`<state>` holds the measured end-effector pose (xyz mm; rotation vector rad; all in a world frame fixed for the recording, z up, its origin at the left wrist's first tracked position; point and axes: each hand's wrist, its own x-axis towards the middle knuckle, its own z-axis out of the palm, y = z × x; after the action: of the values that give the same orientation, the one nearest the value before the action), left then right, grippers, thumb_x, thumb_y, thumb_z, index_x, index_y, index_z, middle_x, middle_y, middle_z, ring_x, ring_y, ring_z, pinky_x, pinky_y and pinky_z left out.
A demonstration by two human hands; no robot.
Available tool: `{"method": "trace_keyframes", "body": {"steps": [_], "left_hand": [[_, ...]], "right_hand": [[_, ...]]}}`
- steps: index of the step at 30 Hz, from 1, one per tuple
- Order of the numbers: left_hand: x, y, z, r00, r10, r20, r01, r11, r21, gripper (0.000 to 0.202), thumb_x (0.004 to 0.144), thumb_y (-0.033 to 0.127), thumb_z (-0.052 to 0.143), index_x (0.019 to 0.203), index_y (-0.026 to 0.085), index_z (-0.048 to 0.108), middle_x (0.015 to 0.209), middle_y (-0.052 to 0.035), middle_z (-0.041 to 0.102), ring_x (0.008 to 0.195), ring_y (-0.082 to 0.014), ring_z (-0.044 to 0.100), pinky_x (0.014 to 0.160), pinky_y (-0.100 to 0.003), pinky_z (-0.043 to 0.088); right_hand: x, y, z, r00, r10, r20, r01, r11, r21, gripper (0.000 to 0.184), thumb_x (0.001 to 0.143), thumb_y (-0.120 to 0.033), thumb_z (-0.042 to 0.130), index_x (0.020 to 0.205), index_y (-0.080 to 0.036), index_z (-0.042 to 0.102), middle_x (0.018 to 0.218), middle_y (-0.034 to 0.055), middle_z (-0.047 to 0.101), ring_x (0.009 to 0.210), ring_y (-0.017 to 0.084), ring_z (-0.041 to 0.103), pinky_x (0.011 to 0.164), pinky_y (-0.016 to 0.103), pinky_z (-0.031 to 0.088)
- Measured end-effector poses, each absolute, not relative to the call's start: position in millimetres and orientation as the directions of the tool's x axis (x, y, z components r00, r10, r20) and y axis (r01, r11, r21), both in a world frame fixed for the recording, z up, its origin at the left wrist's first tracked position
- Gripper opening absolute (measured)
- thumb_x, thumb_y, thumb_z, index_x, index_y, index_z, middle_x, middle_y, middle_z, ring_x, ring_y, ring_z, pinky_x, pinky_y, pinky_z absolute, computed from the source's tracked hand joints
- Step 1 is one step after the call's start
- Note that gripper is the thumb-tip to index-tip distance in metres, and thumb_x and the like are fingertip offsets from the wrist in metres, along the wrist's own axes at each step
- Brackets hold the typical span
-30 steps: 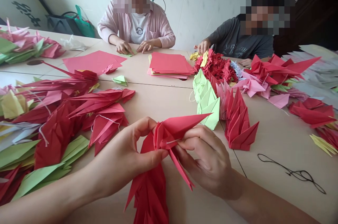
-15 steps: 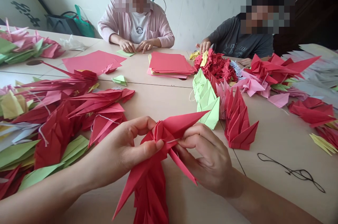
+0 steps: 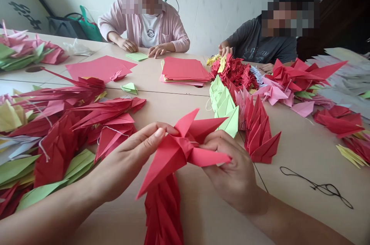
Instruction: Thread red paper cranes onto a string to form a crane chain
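Observation:
A red folded-paper crane (image 3: 185,145) with its points spread sits on top of a strand of stacked red cranes (image 3: 163,210) hanging toward me. My left hand (image 3: 141,145) is open beside it; the thumb is lifted off the paper. Its index finger touches the crane's upper left side, and the other fingertips are hidden behind the paper. My right hand (image 3: 231,172) is closed at the crane's right side, pinching a short white string (image 3: 194,142) at the centre. One red point lies across the right fingers and covers part of them.
Strung paper cranes (image 3: 58,145) heap at left. Green cranes (image 3: 224,102) and red cranes (image 3: 261,133) stand at right, near a black cord (image 3: 318,187). A stack of red paper (image 3: 185,69) lies farther back. Two people sit opposite, one touching a green sheet (image 3: 136,56).
My left thumb has come off the crane's centre, and the crane has tipped, its points now fanned toward me. Across the table, the person's hands have moved apart around the green sheet.

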<state>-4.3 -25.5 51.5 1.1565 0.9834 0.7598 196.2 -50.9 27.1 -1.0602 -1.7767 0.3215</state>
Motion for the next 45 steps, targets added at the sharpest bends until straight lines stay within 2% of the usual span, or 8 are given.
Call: {"method": "trace_keyframes", "body": {"steps": [7, 11, 15, 21, 25, 30, 38, 45], "left_hand": [[-4.8, -21.2, 47.3, 0.562, 0.797, -0.222, -0.331, 0.462, 0.823, 0.029, 0.08, 0.012, 0.053, 0.098, 0.027, 0.069, 0.093, 0.0019, 0.074, 0.083, -0.0133, 0.067, 0.071, -0.017, 0.052], [-3.9, -25.5, 47.8, 0.564, 0.809, -0.164, -0.191, 0.322, 0.927, 0.037, 0.077, 0.012, 0.064, 0.109, 0.03, 0.064, 0.102, 0.0012, 0.071, 0.096, -0.0165, 0.065, 0.077, -0.019, 0.051], [0.0, -36.6, 53.0, 0.478, 0.84, -0.257, 0.067, 0.257, 0.964, 0.05, 0.076, 0.029, 0.075, 0.119, 0.033, 0.049, 0.099, 0.0003, 0.068, 0.081, -0.0162, 0.065, 0.064, -0.02, 0.051], [3.0, -32.9, 47.7, 0.297, 0.951, -0.084, 0.144, 0.043, 0.989, 0.031, 0.079, 0.026, 0.068, 0.106, 0.028, 0.052, 0.087, 0.0012, 0.066, 0.071, -0.0142, 0.062, 0.059, -0.02, 0.05], [-0.5, -28.7, 46.1, 0.441, 0.894, -0.083, 0.129, 0.028, 0.991, 0.035, 0.076, 0.018, 0.064, 0.108, 0.027, 0.055, 0.084, 0.0007, 0.068, 0.066, -0.0144, 0.063, 0.056, -0.02, 0.049], [-9.0, -28.5, 46.8, 0.643, 0.762, -0.079, 0.206, -0.072, 0.976, 0.037, 0.073, 0.012, 0.062, 0.108, 0.026, 0.061, 0.092, -0.0009, 0.069, 0.072, -0.0164, 0.064, 0.057, -0.019, 0.05], [-16.9, -26.1, 47.8, 0.747, 0.663, -0.051, 0.303, -0.271, 0.914, 0.047, 0.075, 0.003, 0.057, 0.114, 0.029, 0.057, 0.107, -0.0007, 0.063, 0.092, -0.0185, 0.061, 0.07, -0.018, 0.051], [-13.4, -29.5, 49.4, 0.761, 0.648, -0.034, 0.274, -0.274, 0.922, 0.043, 0.073, -0.001, 0.052, 0.107, 0.025, 0.056, 0.085, 0.0029, 0.061, 0.065, -0.0097, 0.055, 0.054, -0.013, 0.046]], "right_hand": [[193.0, -51.1, 31.2, -0.014, 0.883, 0.468, 0.437, 0.426, -0.792, 0.017, 0.082, -0.018, 0.06, 0.065, -0.019, 0.058, 0.063, -0.0024, 0.057, 0.058, 0.011, 0.055, 0.053, 0.021, 0.045], [192.6, -52.8, 30.4, -0.029, 0.891, 0.453, 0.416, 0.423, -0.805, 0.018, 0.083, -0.018, 0.061, 0.066, -0.019, 0.058, 0.063, -0.0022, 0.057, 0.057, 0.011, 0.056, 0.052, 0.021, 0.045], [190.2, -56.8, 26.7, -0.163, 0.762, 0.627, 0.592, 0.584, -0.555, 0.014, 0.086, -0.017, 0.061, 0.072, -0.019, 0.061, 0.068, -0.0003, 0.061, 0.061, 0.012, 0.057, 0.056, 0.026, 0.042], [195.4, -63.3, 37.6, -0.316, 0.612, 0.725, 0.729, 0.646, -0.227, 0.012, 0.087, -0.012, 0.06, 0.095, -0.018, 0.067, 0.082, 0.0032, 0.07, 0.071, 0.016, 0.063, 0.069, 0.036, 0.036], [210.8, -62.4, 59.5, -0.189, 0.683, 0.705, 0.667, 0.617, -0.418, 0.016, 0.085, -0.011, 0.062, 0.097, -0.02, 0.068, 0.091, 0.0055, 0.065, 0.084, 0.017, 0.063, 0.076, 0.035, 0.047], [220.1, -54.5, 69.5, -0.444, 0.831, 0.335, 0.339, 0.502, -0.796, 0.016, 0.087, -0.014, 0.063, 0.093, -0.027, 0.071, 0.085, -0.0011, 0.064, 0.078, 0.011, 0.065, 0.067, 0.021, 0.054], [215.5, -54.0, 57.2, -0.522, 0.754, 0.398, 0.398, 0.628, -0.668, 0.02, 0.089, -0.012, 0.06, 0.104, -0.024, 0.067, 0.088, 0.0004, 0.065, 0.082, 0.012, 0.06, 0.074, 0.024, 0.051], [213.4, -53.1, 57.9, -0.551, 0.693, 0.465, 0.446, 0.716, -0.538, 0.016, 0.09, -0.005, 0.051, 0.088, -0.016, 0.062, 0.082, 0.0032, 0.062, 0.075, 0.013, 0.052, 0.068, 0.026, 0.045]]}}
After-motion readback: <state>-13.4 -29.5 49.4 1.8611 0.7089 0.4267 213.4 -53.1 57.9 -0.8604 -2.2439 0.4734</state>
